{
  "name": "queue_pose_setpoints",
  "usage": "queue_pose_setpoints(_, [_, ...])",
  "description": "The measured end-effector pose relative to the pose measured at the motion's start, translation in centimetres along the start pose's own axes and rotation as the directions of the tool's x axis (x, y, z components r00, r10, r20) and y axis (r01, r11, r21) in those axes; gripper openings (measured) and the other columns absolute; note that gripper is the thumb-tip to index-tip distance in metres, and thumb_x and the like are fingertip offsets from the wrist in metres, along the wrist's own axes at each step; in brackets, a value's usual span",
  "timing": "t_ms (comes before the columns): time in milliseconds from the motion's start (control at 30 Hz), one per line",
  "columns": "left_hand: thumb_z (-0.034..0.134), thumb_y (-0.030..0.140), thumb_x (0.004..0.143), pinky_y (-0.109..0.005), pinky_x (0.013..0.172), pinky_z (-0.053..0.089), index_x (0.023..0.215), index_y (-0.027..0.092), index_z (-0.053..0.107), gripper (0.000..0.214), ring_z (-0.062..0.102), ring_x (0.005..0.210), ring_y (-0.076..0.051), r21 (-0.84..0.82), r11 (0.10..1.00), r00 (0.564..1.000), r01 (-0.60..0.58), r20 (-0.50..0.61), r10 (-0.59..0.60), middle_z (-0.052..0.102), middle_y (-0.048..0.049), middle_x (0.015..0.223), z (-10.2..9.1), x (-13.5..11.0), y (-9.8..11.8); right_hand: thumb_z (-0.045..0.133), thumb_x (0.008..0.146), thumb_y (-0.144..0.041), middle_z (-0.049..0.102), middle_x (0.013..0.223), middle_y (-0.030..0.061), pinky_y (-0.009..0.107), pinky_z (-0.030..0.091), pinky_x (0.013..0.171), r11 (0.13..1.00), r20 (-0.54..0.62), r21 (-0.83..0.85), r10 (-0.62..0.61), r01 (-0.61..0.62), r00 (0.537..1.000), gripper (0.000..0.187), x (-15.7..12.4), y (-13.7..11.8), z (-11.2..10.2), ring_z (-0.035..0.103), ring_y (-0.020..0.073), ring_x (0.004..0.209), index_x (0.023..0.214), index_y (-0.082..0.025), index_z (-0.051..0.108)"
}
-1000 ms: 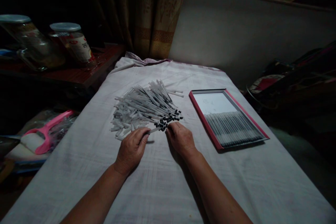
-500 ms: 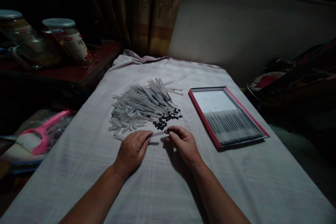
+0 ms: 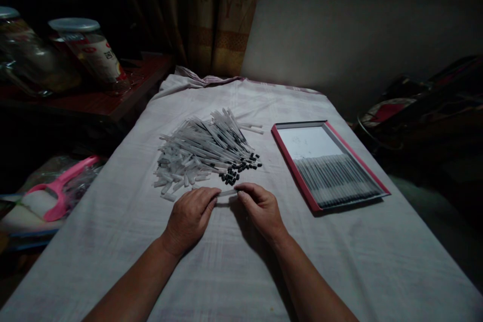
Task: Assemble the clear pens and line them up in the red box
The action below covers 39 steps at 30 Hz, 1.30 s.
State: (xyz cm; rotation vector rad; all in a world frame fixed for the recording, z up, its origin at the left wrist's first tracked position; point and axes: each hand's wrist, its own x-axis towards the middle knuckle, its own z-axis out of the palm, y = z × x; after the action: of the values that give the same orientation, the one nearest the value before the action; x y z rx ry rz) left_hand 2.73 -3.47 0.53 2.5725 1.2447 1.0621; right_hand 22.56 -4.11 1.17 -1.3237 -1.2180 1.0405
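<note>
1. A clear, grey-lidded cylindrical jar (image 3: 94,58) is standing beyond the grip, leftward.
2. A pink, forked handle (image 3: 70,177) is lying left of it.
3. A patterned, brown fabric curtain (image 3: 232,20) is hanging beyond.

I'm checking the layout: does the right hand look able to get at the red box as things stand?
Probably yes: only white cloth shows between the right hand and the red box, though that hand seems to pinch a small black piece.

Smooth plastic tube (image 3: 227,193), matt tablecloth (image 3: 222,266)
</note>
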Motion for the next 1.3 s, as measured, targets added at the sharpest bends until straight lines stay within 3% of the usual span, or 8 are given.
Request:
queue_pose_setpoints(333, [0.049,0.021,0.098,-0.034,0.076,0.056,0.111,0.017,0.06,0.017,0.07,0.087,-0.02,0.007,1.0,1.0,0.004,0.006,-0.004,0.073,-0.0078,0.096,0.0,0.0,0.0,0.065,0.079,-0.026,0.076,0.083,0.0051,0.03,0.056,0.07,1.0,0.021,0.01,-0.012,0.012,1.0,0.017,-0.2,0.3,0.2,0.071,0.0191,0.075,0.088,-0.02,0.077])
queue_pose_setpoints(467, [0.049,0.021,0.098,-0.034,0.077,0.056,0.111,0.017,0.06,0.018,0.07,0.087,-0.02,0.009,1.0,1.0,-0.003,0.005,0.003,0.074,-0.0078,0.096,0.1,0.0,-0.1,0.064,0.082,-0.023,0.078,0.087,0.006,0.031,0.057,0.075,0.983,0.029,-0.099,-0.151,0.153,0.988,0.016,-0.1,0.7,-0.1,0.073,0.0202,0.081,0.091,-0.021,0.077])
queue_pose_setpoints(633, [0.05,0.02,0.098,-0.033,0.077,0.055,0.111,0.017,0.062,0.018,0.071,0.087,-0.02,-0.006,1.0,1.0,-0.028,0.007,0.028,0.075,-0.0069,0.096,0.0,0.0,-0.1,0.061,0.086,-0.021,0.078,0.093,0.0072,0.031,0.057,0.078,0.898,0.144,-0.245,-0.339,0.365,0.93,0.017,0.1,0.8,-1.0,0.073,0.0205,0.085,0.095,-0.022,0.076])
queue_pose_setpoints(767, [0.051,0.02,0.097,-0.032,0.076,0.054,0.11,0.018,0.063,0.018,0.07,0.086,-0.019,-0.042,0.999,0.999,-0.03,0.034,0.031,0.075,-0.0064,0.096,-0.1,0.0,-0.1,0.057,0.091,-0.025,0.076,0.081,0.0062,0.025,0.053,0.069,0.847,0.193,-0.372,-0.33,0.38,0.924,0.018,0.2,0.8,-1.3,0.07,0.0174,0.074,0.087,-0.02,0.074])
queue_pose_setpoints(933, [0.051,0.02,0.097,-0.032,0.076,0.053,0.111,0.019,0.064,0.019,0.07,0.088,-0.019,-0.053,0.998,0.997,-0.034,0.067,0.037,0.075,-0.0063,0.097,-0.1,0.0,0.0,0.048,0.095,-0.032,0.06,0.055,0.0012,0.022,0.041,0.053,0.796,0.249,-0.497,-0.25,0.345,0.936,0.039,0.3,0.9,-1.3,0.056,0.0128,0.052,0.059,-0.02,0.059])
queue_pose_setpoints(1067, [0.051,0.02,0.097,-0.033,0.077,0.054,0.111,0.019,0.063,0.018,0.07,0.088,-0.019,-0.056,0.998,0.999,-0.013,0.04,0.015,0.075,-0.0067,0.097,-0.1,0.1,-0.1,0.051,0.092,-0.03,0.069,0.07,0.0013,0.022,0.047,0.062,0.896,0.255,-0.356,-0.181,0.266,0.95,0.017,0.1,0.6,-1.4,0.064,0.0143,0.064,0.093,-0.02,0.065])
queue_pose_setpoints(1133, [0.051,0.02,0.097,-0.033,0.078,0.055,0.111,0.019,0.064,0.019,0.071,0.087,-0.019,-0.056,0.998,1.0,0.001,0.031,0.001,0.075,-0.0068,0.096,-0.1,0.1,-0.1,0.054,0.089,-0.027,0.071,0.078,0.0016,0.023,0.049,0.065,0.922,0.242,-0.3,-0.175,0.246,0.954,0.02,-0.1,0.4,-1.4,0.065,0.0146,0.068,0.106,-0.02,0.062])
queue_pose_setpoints(1300, [0.05,0.022,0.097,-0.034,0.078,0.056,0.112,0.02,0.065,0.021,0.071,0.088,-0.02,-0.047,0.999,0.999,0.0,0.043,0.002,0.075,-0.0071,0.097,-0.1,0.0,-0.2,0.051,0.091,-0.028,0.069,0.073,0.002,0.025,0.049,0.064,0.902,0.223,-0.344,-0.191,0.261,0.956,0.017,-0.1,0.5,-1.4,0.063,0.0153,0.067,0.084,-0.02,0.065])
